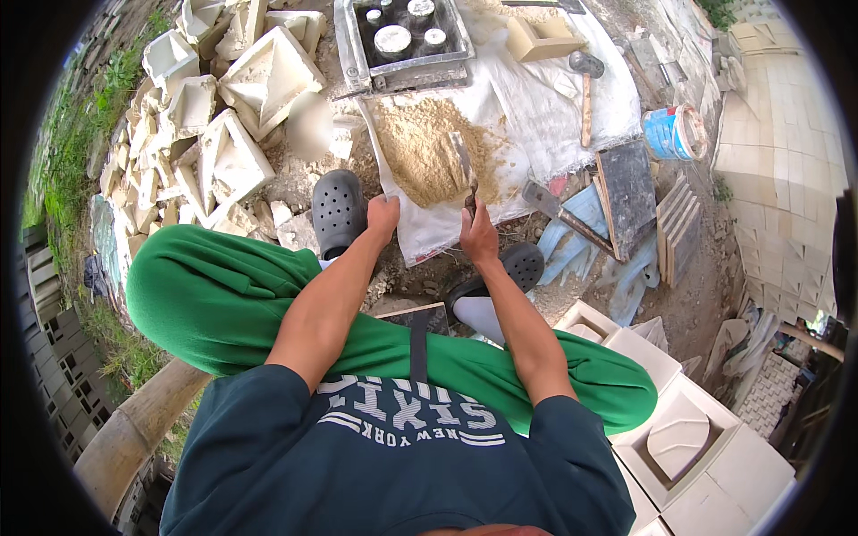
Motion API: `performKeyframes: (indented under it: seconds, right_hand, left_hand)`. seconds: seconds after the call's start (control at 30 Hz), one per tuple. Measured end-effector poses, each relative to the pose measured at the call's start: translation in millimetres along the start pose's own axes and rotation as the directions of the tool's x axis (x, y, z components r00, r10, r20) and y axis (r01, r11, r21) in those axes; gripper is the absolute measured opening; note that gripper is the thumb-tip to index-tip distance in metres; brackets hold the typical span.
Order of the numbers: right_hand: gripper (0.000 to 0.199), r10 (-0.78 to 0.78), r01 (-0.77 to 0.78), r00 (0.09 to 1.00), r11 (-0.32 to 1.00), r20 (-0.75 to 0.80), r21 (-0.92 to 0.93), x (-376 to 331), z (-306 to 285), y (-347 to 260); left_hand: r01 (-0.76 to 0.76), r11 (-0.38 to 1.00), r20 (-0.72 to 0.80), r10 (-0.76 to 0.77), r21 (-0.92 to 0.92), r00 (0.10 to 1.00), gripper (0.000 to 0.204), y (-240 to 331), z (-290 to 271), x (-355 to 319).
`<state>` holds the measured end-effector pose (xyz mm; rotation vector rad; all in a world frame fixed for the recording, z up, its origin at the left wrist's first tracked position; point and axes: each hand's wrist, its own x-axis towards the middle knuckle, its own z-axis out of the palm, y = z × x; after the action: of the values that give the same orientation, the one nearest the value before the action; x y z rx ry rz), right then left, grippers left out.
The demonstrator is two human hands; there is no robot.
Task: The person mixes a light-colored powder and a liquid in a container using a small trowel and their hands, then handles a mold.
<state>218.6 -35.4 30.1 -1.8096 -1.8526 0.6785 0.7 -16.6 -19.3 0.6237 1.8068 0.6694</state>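
Observation:
A heap of tan sandy powder (420, 147) lies on a white woven sheet (527, 116) in front of my feet. My left hand (384, 215) is closed on the near left edge of the sheet, which is drawn up in a pale fold beside the heap. In my right hand (480, 232) is a trowel (463, 159), its narrow, powder-caked blade pointing away over the right side of the heap. Beyond the powder stands a dark metal mould (407, 54) with several round, white-topped posts inside.
Broken cream blocks (259, 85) pile up at the left. On the right are a mallet (585, 89), a blue-and-white bucket (675, 134), a hammer-like tool (572, 219) and dark boards (626, 196). Cream moulded blocks (679, 438) stand at lower right; a bamboo pole (143, 424) is lower left.

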Motion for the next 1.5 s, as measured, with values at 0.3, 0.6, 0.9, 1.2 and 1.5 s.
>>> performKeyframes:
  seconds: [0.3, 0.6, 0.9, 1.2, 1.5]
  right_hand:
    - [0.042, 0.009, -0.009, 0.998, 1.000, -0.065, 0.010, 17.3, 4.4, -29.8]
    - [0.047, 0.076, -0.062, 0.988, 0.992, 0.137, -0.107, 60.3, 28.6, -39.5]
    - [0.045, -0.141, 0.158, 0.987, 0.951, 0.083, -0.267, 120.2, -44.9, 34.5]
    - [0.039, -0.050, 0.122, 0.958, 0.963, 0.283, -0.241, 199.9, -39.6, 47.9]
    - [0.035, -0.454, 0.550, 0.799, 0.817, 0.395, -0.174, 194.7, -71.3, 45.9]
  left_hand:
    - [-0.030, 0.997, -0.040, 0.027, -0.069, 0.999, 0.033, 8.2, -2.5, -2.9]
    - [-0.111, 0.981, -0.217, 0.075, -0.159, 0.973, 0.035, 32.7, -0.1, 27.5]
    - [-0.102, 0.981, -0.229, 0.063, -0.163, 0.971, 0.036, 54.6, -5.4, 29.0]
    - [-0.103, 0.985, -0.240, 0.068, -0.137, 0.968, 0.037, 51.9, -6.8, 43.9]
    - [-0.045, 0.989, -0.127, 0.063, 0.138, 0.990, 0.039, 71.4, -23.1, 47.0]
